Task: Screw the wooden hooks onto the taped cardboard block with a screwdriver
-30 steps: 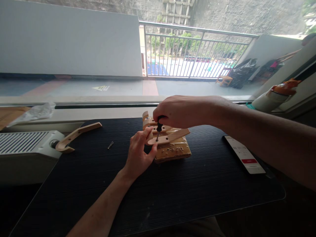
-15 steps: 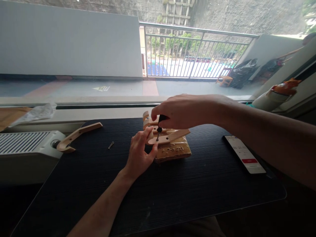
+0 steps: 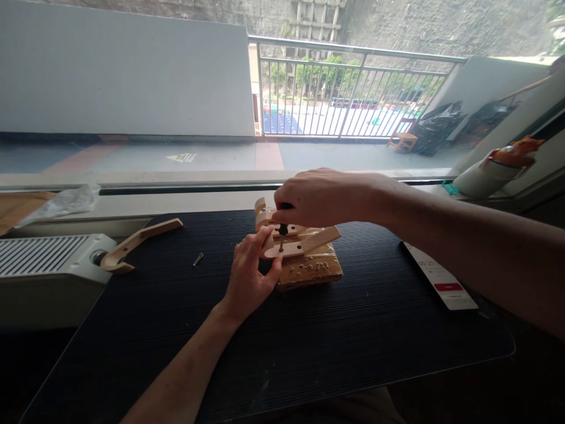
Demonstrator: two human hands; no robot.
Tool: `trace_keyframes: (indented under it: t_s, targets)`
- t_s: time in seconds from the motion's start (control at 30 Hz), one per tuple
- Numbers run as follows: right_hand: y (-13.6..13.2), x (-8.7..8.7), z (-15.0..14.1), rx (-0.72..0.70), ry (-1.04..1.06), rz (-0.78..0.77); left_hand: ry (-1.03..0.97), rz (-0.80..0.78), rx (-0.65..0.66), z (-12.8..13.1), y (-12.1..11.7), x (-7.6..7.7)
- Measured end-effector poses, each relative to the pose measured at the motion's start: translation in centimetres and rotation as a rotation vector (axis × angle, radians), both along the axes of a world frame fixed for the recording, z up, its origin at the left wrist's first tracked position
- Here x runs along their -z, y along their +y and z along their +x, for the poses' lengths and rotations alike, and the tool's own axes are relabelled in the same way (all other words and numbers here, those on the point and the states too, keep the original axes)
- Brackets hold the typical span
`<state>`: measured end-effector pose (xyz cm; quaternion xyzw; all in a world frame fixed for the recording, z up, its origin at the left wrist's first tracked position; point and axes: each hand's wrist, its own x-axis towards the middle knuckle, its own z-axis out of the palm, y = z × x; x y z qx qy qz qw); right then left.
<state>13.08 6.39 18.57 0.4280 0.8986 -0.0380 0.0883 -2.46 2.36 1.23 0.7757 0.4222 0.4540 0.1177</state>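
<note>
My right hand is closed over the black handle of a small screwdriver, held upright with its tip on a light wooden piece. My left hand pinches the near left end of that wooden piece with thumb and fingers. The piece lies on a brown wrapped packet that rests on the black mat. More curved wooden parts stick out behind my right hand.
A curved wooden hook piece lies at the mat's far left, against a white ribbed appliance. A loose screw lies on the mat between. A phone with its screen lit lies to the right. A window sill runs behind.
My right hand has shifted slightly around the screwdriver handle, as if turning it. The left hand and wooden piece stay where they were.
</note>
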Motion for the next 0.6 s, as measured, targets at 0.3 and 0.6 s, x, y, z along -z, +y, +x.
trace_keyframes:
  t_s: [0.3, 0.6]
  targets:
    - [-0.4, -0.5, 0.0, -0.129, -0.023, -0.046, 0.009, 0.006, 0.004, -0.1, 0.0, 0.1]
    - [-0.2, 0.0, 0.8, -0.002, -0.01, -0.009, 0.008, 0.003, -0.011, 0.0, 0.0, 0.2]
